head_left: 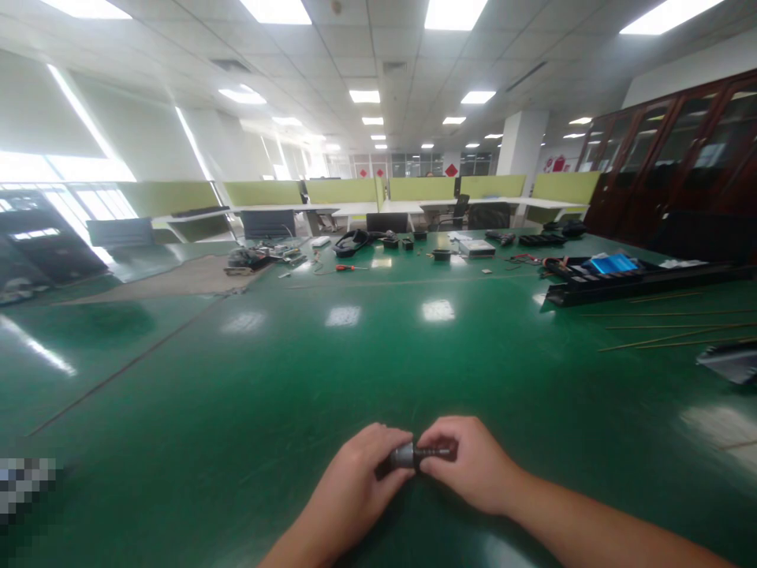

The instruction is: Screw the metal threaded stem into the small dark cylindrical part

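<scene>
Low in the middle of the head view, my left hand wraps its thumb and fingers round a small silver-grey metal cylinder. A dark, thinner stem with a ridged look sticks out of the cylinder's right end. My right hand closes on this part from the right, its thumb and fingertips at the dark collar where stem and cylinder meet. The piece lies level, just over the green tabletop. My fingers hide part of it, and its exact kind cannot be made out.
Toward the far edge sit an orange-handled screwdriver, a white box and several black parts. Right of them is a long black tray with a blue item, near thin rods. A pile of parts lies at far left.
</scene>
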Available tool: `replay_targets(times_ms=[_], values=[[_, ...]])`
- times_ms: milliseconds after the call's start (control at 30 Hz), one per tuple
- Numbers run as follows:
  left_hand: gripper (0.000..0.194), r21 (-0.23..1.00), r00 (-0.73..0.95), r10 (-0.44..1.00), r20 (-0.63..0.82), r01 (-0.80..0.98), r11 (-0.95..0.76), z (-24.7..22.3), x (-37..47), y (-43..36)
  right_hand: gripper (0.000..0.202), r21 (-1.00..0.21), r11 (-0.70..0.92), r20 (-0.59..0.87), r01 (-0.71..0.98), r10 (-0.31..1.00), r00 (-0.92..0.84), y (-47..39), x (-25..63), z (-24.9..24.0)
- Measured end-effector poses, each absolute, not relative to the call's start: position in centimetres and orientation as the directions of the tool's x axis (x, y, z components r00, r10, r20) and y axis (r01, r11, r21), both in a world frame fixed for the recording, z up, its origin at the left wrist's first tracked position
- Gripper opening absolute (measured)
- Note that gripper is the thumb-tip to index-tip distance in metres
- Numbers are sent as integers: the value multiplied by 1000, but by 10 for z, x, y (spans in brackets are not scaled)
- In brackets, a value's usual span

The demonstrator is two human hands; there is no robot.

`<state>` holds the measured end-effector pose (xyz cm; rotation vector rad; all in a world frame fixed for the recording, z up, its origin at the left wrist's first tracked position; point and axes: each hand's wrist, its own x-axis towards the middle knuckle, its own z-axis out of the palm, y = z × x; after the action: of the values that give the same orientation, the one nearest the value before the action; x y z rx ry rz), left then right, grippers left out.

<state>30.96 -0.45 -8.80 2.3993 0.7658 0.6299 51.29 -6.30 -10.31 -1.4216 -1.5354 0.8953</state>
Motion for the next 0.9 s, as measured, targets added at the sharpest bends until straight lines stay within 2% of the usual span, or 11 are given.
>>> replay_targets(times_ms=[167,400,900], values=[[27,619,726,640,252,387,-683,-88,312,-5,23,-930,68,75,362,997,6,-63,512,-107],[26,628,726,635,264,371,-685,-89,311,-4,13,-931,79,94,355,995,23,-62,511,-107],[22,643,722,644,253,372,-670,-87,310,-5,9,-930,94,109,355,994,21,-64,513,-105]])
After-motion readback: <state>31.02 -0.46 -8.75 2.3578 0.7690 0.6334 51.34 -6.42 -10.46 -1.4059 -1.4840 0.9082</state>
